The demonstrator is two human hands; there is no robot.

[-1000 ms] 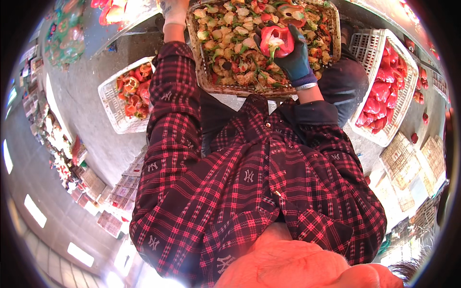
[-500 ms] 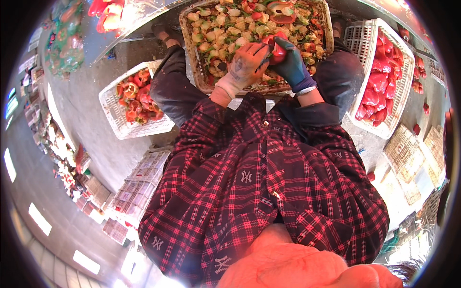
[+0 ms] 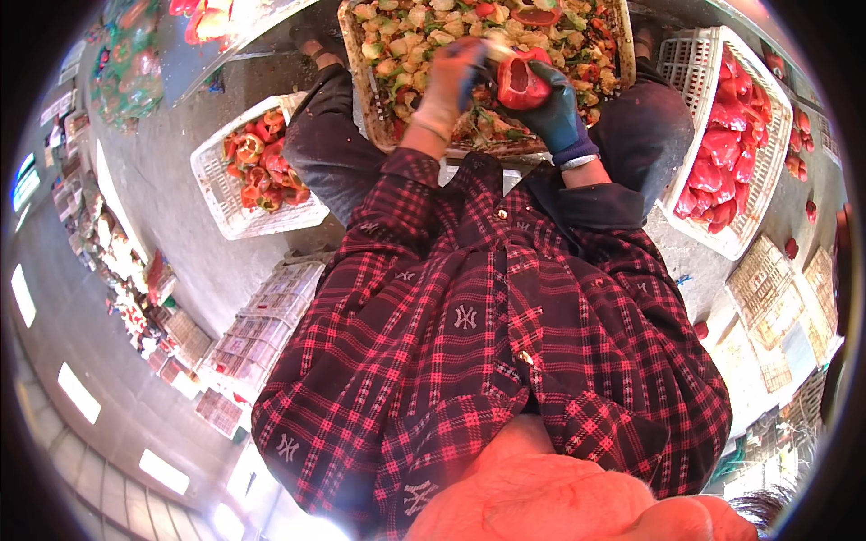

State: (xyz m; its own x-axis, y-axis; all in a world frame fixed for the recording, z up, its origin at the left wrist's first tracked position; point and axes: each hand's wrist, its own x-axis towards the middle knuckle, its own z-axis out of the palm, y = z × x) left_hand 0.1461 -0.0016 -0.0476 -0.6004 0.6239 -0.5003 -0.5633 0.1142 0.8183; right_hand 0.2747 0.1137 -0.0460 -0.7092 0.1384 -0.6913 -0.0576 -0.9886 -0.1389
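My right hand [image 3: 555,113], in a blue glove, grips a red bell pepper [image 3: 523,83] over the tray. The pepper's cut end faces left and shows a hollow inside. Left of it, my left hand [image 3: 451,77], in an orange and pale glove, is smeared by motion, its fingers curled. At its fingertips is a blurred pale lump, which looks like a pepper core [image 3: 497,49]. Below both hands sits a wide tray [image 3: 368,117] heaped with pale cores, green stems and red scraps [image 3: 424,41].
To the left stands a white crate [image 3: 216,194] of cut red peppers [image 3: 266,158]. At the right, another white crate [image 3: 672,68] holds glossy red peppers [image 3: 722,153]. Loose peppers [image 3: 801,144] lie beyond it. My knees flank the tray. Stacked crates [image 3: 262,320] stand lower left.
My left hand has come away from the pepper to the left, with the pale lump at its fingertips. The pepper has turned, its hollow cut end now showing.
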